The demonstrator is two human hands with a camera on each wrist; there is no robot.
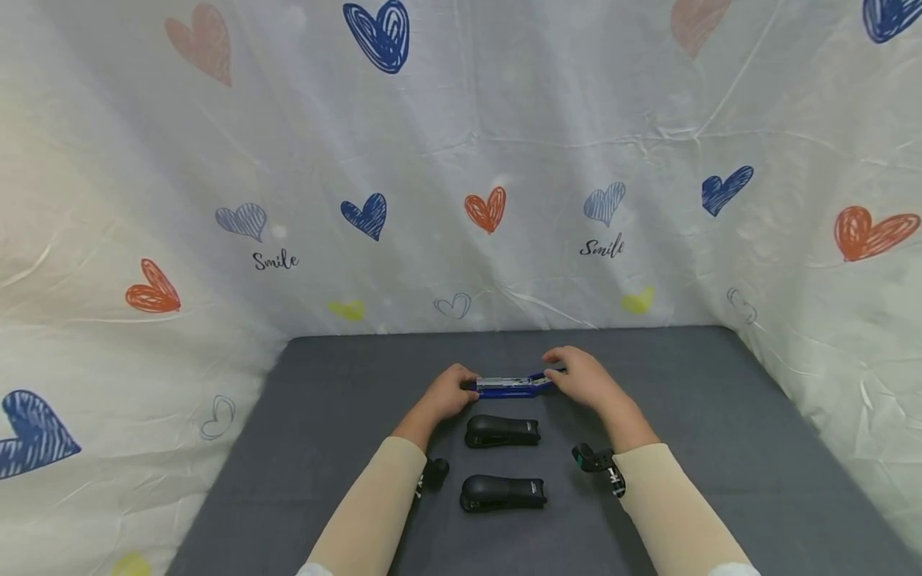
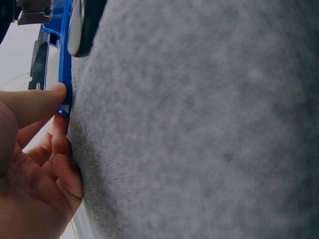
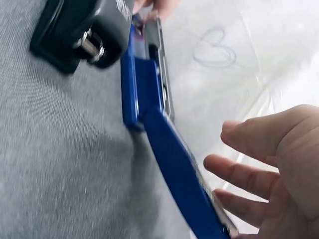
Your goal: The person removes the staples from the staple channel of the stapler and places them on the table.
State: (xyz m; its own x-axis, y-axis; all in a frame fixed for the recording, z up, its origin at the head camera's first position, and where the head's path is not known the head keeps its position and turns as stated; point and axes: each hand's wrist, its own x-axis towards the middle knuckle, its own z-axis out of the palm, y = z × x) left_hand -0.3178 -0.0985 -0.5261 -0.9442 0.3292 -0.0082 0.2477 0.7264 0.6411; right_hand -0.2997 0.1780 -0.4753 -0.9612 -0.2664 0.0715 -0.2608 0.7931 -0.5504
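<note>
White fabric [image 1: 533,96] printed with hearts and the word "Smile" hangs behind and along both sides of a dark grey tabletop [image 1: 346,400]. Near the far edge lies the blue stapler [image 1: 507,392], its cover swung out from the hinge and raised toward the person's right. On the person's side of it sits a first black stapler [image 1: 503,432], just beside, and nearer still a second black stapler [image 1: 503,494], the two roughly parallel with it. Light sleeves [image 1: 367,508] reach in from either side, with a dark device at each wrist.

In the right wrist view, a black stapler overlaps part of the blue one and is cut off by the frame's upper edge. A dark rounded end at the top of the left wrist view is too cropped to identify. The cover's tip runs out of the right wrist frame at the bottom.

The left hand [image 1: 450,390] pinches the left end of the blue stapler, thumb on one side, fingertips behind. The right hand [image 1: 587,380] is beside the raised cover, thumb and fingers spread apart; whether the lowest finger touches its tip, I cannot tell.
</note>
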